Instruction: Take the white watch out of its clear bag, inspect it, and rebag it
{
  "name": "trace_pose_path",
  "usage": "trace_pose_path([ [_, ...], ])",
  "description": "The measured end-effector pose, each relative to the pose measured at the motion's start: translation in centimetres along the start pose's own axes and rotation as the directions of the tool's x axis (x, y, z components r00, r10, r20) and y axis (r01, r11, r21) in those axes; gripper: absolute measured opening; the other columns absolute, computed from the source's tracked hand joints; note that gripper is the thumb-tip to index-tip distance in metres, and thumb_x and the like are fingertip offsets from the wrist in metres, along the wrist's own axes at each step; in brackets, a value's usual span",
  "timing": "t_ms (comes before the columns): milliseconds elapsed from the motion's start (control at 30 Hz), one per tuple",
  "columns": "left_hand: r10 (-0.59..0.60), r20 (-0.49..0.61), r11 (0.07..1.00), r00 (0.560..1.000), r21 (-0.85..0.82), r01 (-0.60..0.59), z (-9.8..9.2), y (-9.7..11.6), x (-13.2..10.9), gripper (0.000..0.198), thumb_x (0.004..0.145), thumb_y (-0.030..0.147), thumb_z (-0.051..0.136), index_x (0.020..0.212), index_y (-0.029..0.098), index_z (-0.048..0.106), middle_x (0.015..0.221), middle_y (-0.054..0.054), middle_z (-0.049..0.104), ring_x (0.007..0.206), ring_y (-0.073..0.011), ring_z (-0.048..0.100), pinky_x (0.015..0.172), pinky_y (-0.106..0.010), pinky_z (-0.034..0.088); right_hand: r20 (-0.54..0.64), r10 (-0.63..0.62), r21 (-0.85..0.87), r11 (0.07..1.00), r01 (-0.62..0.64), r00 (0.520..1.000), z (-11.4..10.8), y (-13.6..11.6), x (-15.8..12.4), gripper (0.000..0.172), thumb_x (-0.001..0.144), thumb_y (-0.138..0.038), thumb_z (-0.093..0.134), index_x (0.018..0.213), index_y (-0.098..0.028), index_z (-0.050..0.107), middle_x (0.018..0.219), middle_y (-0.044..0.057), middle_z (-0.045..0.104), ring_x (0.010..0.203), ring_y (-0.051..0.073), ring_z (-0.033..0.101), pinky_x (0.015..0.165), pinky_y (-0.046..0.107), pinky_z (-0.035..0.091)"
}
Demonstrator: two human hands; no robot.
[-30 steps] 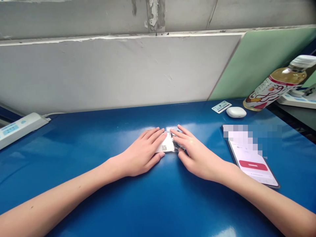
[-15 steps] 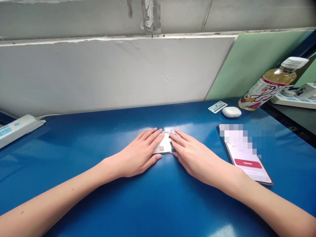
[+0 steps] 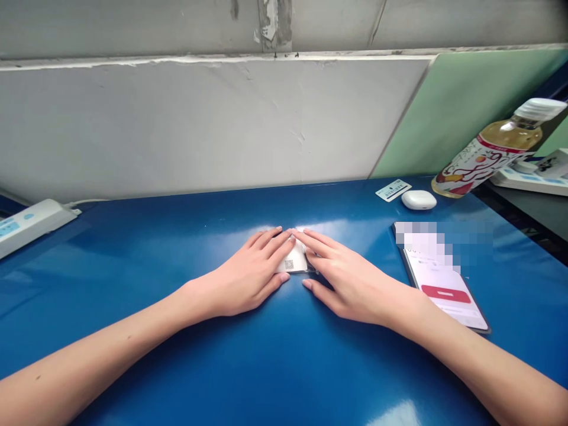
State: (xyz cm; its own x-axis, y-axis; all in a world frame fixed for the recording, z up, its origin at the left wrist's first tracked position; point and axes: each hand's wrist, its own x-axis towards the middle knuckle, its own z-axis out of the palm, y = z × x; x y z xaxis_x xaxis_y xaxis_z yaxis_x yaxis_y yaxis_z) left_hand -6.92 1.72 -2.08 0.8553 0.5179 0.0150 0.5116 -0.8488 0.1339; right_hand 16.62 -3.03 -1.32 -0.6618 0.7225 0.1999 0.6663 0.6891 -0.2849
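Observation:
A small flat white packet (image 3: 294, 260) with a printed QR code lies on the blue tabletop, largely covered by my hands. Its right end looks shiny, like clear plastic. My left hand (image 3: 251, 269) rests flat over its left part, fingers stretched out and the thumb at its near edge. From the other side, my right hand (image 3: 344, 272) lies over the right part. Its fingers are extended and its thumb is apart, touching or just above the table near the packet's lower edge. What lies under the fingers is hidden.
To the right is a phone (image 3: 444, 290) with a lit screen, partly behind my right forearm. Beyond it are a white earbud case (image 3: 419, 200), a card (image 3: 393, 190) and a drink bottle (image 3: 483, 151). A white power strip (image 3: 38, 225) sits at left. A wall panel (image 3: 199, 124) borders the back.
My right hand's fingers have slid left across the packet toward my left fingertips, and its thumb has spread away from the fingers. My left hand stays nearly where it was.

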Motion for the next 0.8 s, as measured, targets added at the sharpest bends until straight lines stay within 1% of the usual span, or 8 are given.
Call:
trace_pose_path([
  [100,0.006,0.007,1.000,1.000,0.002,-0.006,-0.1,0.0,0.1,0.052,0.105,0.036,0.035,0.150,0.011,0.034,0.157,-0.018,0.037,0.148,-0.0345,0.029,0.118,-0.052,0.028,-0.015,-0.036,-0.006,0.999,0.036,0.999,0.1,0.1,0.2,0.031,0.095,-0.025,0.052,0.098,-0.001,0.071,0.157,0.028,0.034,0.148,0.033,0.029,0.121,0.043,0.032],
  [200,0.005,0.005,1.000,1.000,0.007,-0.006,-0.2,0.1,0.2,0.050,0.104,0.035,0.036,0.148,0.011,0.036,0.157,-0.019,0.036,0.147,-0.0346,0.029,0.119,-0.053,0.026,-0.050,-0.072,-0.041,0.997,0.070,0.996,0.0,0.3,0.4,0.023,0.092,-0.021,0.055,0.086,-0.007,0.072,0.162,0.020,0.028,0.151,0.035,0.020,0.122,0.047,0.030],
  [267,0.010,-0.003,1.000,1.000,-0.001,-0.010,-0.2,0.1,0.3,0.048,0.104,0.033,0.037,0.147,0.012,0.037,0.157,-0.018,0.036,0.148,-0.0342,0.028,0.119,-0.053,0.025,-0.071,-0.095,-0.076,0.993,0.090,0.993,0.0,0.5,0.5,0.020,0.090,-0.019,0.055,0.084,-0.010,0.072,0.164,0.013,0.025,0.153,0.036,0.011,0.123,0.051,0.027],
  [333,0.012,-0.012,1.000,1.000,-0.020,-0.013,-0.2,0.1,0.3,0.048,0.103,0.032,0.039,0.147,0.011,0.038,0.156,-0.019,0.038,0.147,-0.0345,0.028,0.120,-0.054,0.025,-0.074,-0.107,-0.094,0.991,0.100,0.991,-0.1,0.6,0.7,0.020,0.090,-0.019,0.055,0.082,-0.011,0.072,0.165,0.011,0.023,0.153,0.036,0.009,0.123,0.052,0.026],
  [467,0.010,-0.025,0.999,1.000,-0.046,-0.011,0.1,0.0,0.2,0.049,0.103,0.033,0.040,0.147,0.012,0.038,0.156,-0.019,0.039,0.147,-0.0346,0.030,0.119,-0.054,0.026,-0.060,-0.097,-0.092,0.992,0.091,0.993,-0.1,0.4,0.8,0.023,0.091,-0.022,0.056,0.083,-0.010,0.074,0.162,0.015,0.030,0.152,0.036,0.018,0.122,0.051,0.029],
  [633,-0.005,-0.090,0.993,0.996,-0.122,-0.007,0.8,-0.6,-0.1,0.053,0.104,0.032,0.039,0.154,0.016,0.029,0.159,-0.016,0.034,0.149,-0.0332,0.026,0.119,-0.053,0.027,-0.109,-0.036,-0.094,0.995,0.025,0.993,0.0,0.3,0.6,0.034,0.097,-0.026,0.048,0.093,-0.005,0.074,0.153,0.025,0.044,0.147,0.034,0.034,0.119,0.048,0.035],
  [733,0.003,-0.120,0.985,0.993,-0.169,-0.024,1.0,-0.8,-0.2,0.054,0.105,0.031,0.038,0.156,0.020,0.025,0.159,-0.014,0.035,0.148,-0.0321,0.028,0.119,-0.054,0.028,-0.133,0.028,-0.112,0.993,-0.043,0.991,-0.1,0.7,0.4,0.031,0.095,-0.015,0.046,0.110,-0.005,0.071,0.147,0.024,0.051,0.143,0.034,0.041,0.115,0.050,0.040],
  [800,0.026,-0.122,0.979,0.992,-0.199,-0.050,0.9,-0.8,-0.3,0.055,0.105,0.029,0.037,0.157,0.022,0.020,0.160,-0.013,0.034,0.148,-0.0305,0.028,0.120,-0.053,0.027,-0.149,0.053,-0.140,0.987,-0.074,0.987,-0.2,1.2,0.2,0.038,0.089,-0.003,0.045,0.122,-0.004,0.065,0.143,0.023,0.056,0.137,0.033,0.049,0.111,0.050,0.044],
])
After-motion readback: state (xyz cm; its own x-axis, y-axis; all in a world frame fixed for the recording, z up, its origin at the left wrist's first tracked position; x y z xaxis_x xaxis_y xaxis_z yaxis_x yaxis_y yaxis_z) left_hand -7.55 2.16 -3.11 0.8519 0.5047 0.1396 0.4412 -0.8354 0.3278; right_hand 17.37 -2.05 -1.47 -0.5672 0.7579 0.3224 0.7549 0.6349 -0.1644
